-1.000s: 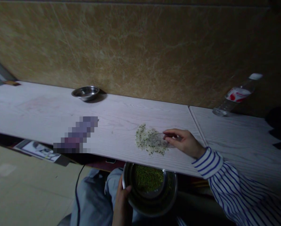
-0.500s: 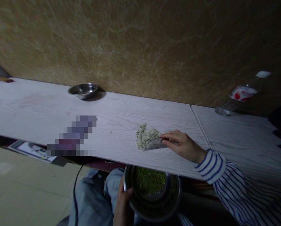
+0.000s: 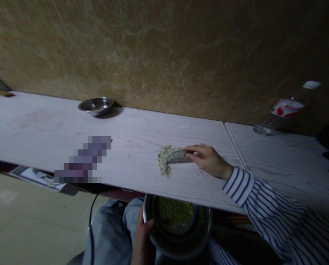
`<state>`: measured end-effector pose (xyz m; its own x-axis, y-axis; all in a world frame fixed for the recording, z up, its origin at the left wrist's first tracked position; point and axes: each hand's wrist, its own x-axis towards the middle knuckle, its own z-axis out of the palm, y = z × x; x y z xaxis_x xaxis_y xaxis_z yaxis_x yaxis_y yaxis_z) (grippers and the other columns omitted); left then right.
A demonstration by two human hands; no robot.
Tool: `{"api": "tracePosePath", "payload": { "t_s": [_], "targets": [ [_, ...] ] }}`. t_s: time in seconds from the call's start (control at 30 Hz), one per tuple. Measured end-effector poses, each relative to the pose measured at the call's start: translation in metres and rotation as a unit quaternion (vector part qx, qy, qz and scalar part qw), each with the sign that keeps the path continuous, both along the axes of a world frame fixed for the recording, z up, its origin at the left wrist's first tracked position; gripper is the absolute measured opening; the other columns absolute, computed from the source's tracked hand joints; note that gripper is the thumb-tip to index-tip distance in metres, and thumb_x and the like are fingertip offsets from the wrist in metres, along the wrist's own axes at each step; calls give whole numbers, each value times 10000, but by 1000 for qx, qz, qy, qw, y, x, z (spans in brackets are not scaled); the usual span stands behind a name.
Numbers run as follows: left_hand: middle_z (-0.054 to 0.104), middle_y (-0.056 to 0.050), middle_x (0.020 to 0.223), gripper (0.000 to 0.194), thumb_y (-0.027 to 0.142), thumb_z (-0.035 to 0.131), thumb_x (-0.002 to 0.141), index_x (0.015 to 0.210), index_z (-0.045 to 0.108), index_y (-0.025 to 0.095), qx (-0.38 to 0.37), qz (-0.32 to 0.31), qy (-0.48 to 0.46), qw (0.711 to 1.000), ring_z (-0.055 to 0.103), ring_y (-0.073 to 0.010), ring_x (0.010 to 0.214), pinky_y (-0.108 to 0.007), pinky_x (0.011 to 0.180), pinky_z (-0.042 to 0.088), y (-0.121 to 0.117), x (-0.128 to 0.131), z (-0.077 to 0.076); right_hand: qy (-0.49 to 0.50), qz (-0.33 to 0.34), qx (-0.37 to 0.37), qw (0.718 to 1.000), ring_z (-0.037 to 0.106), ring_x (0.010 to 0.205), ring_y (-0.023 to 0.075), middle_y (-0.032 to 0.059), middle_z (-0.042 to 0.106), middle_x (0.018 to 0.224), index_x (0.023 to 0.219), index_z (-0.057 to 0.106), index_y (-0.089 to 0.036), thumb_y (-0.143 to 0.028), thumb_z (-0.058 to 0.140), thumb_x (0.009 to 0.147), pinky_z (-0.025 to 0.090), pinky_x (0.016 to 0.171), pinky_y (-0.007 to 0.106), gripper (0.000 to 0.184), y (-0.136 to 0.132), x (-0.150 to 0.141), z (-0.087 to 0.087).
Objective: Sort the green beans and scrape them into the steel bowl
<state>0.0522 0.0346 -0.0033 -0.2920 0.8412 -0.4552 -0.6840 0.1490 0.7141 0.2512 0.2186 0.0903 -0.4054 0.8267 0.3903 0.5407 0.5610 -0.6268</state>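
Note:
My right hand (image 3: 207,159) pinches a thin, flat grey speckled piece (image 3: 177,156), like a scraper, whose exact kind I cannot make out. Its edge rests among a low pile of white grains mixed with green ones (image 3: 163,162) on the pale wood-grain table. A few loose grains lie by the hand. Below the table edge, my left hand (image 3: 144,235) is closed around the left rim of a steel bowl (image 3: 186,250). Small green beans (image 3: 175,211) lie in the bowl, which is partly hidden by the table edge.
A shallow metal dish (image 3: 96,106) stands near the wall at the back left. A blurred-out purple item (image 3: 88,158) lies left of the pile. At the right, a plastic bottle (image 3: 284,108) stands by the wall. A dark cable (image 3: 91,221) hangs beside my leg.
My right hand has shifted slightly left and away from me, taking the grey piece across the pile. The pile's right side has been disturbed. My left hand stays on the bowl.

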Motion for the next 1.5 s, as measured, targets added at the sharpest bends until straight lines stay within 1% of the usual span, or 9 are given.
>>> {"api": "tracePosePath", "payload": {
  "t_s": [0.13, 0.37, 0.5, 0.63, 0.8, 0.9, 1.0, 1.13, 1.5],
  "targets": [
    [757, -51, 1175, 639, 360, 755, 587, 1222, 728, 295, -17, 3, -2, 1000, 508, -464, 1314, -540, 1054, 462, 3, -1, -8, 64, -62, -24, 996, 733, 856, 209, 67, 793, 944, 1045, 760, -206, -300, 657, 848, 599, 756, 351, 241, 1, 4, -2],
    [752, -42, 1195, 674, 368, 765, 563, 1234, 719, 321, -30, -5, -6, 1000, 510, -485, 1302, -562, 1017, 488, 5, 1, -13, 109, -103, -50, 987, 732, 873, 216, 71, 785, 948, 1018, 751, -204, -340, 688, 819, 617, 792, 378, 249, 6, 13, -10],
    [745, -33, 1219, 715, 375, 768, 565, 1275, 695, 336, -35, -7, -8, 999, 521, -485, 1290, -555, 1021, 486, 4, 2, -14, 120, -101, -61, 986, 736, 886, 220, 69, 785, 955, 1011, 747, -211, -357, 699, 817, 625, 804, 389, 248, 8, 12, -12],
    [754, -41, 1197, 709, 376, 764, 584, 1287, 690, 320, -34, -5, -8, 999, 535, -480, 1278, -558, 1039, 471, 2, 1, -16, 105, -90, -61, 988, 739, 890, 215, 64, 788, 963, 1030, 752, -212, -307, 669, 833, 615, 837, 389, 234, 7, 10, -14],
    [790, -51, 980, 600, 297, 774, 579, 1177, 744, 283, -35, 7, -5, 999, 569, -448, 1251, -550, 1060, 453, 1, -3, -18, 73, -83, -50, 993, 736, 871, 215, 70, 791, 961, 1036, 755, -198, -289, 647, 848, 606, 799, 374, 234, 2, 8, -11],
    [788, -40, 913, 504, 265, 777, 571, 1074, 771, 275, -29, 22, -24, 999, 582, -423, 1244, -527, 1058, 456, -1, -2, -13, 67, -71, -51, 994, 733, 848, 208, 65, 794, 939, 1023, 757, -194, -278, 648, 845, 603, 778, 359, 225, -2, 7, -7],
    [781, -60, 1015, 527, 312, 750, 649, 1173, 737, 261, -21, 10, -40, 999, 589, -399, 1243, -506, 1053, 459, -5, 1, -2, 60, -61, -56, 995, 732, 827, 202, 61, 796, 920, 1023, 759, -196, -264, 648, 843, 598, 746, 338, 222, -6, 5, -4],
    [752, -65, 1147, 553, 360, 723, 720, 1264, 693, 267, 2, -1, -8, 1000, 558, -374, 1283, -472, 1089, 425, -8, 4, 8, 50, -48, -59, 996, 734, 822, 200, 66, 797, 918, 1019, 761, -192, -261, 649, 846, 598, 720, 327, 218, -10, 5, -3],
    [722, -63, 1235, 556, 390, 711, 739, 1281, 682, 271, 28, -4, 43, 999, 530, -372, 1316, -486, 1129, 378, -12, 2, 0, 46, -29, -57, 997, 726, 760, 195, 84, 796, 886, 980, 766, -168, -244, 647, 820, 593, 660, 323, 214, -19, 4, 2]
  ]
}}
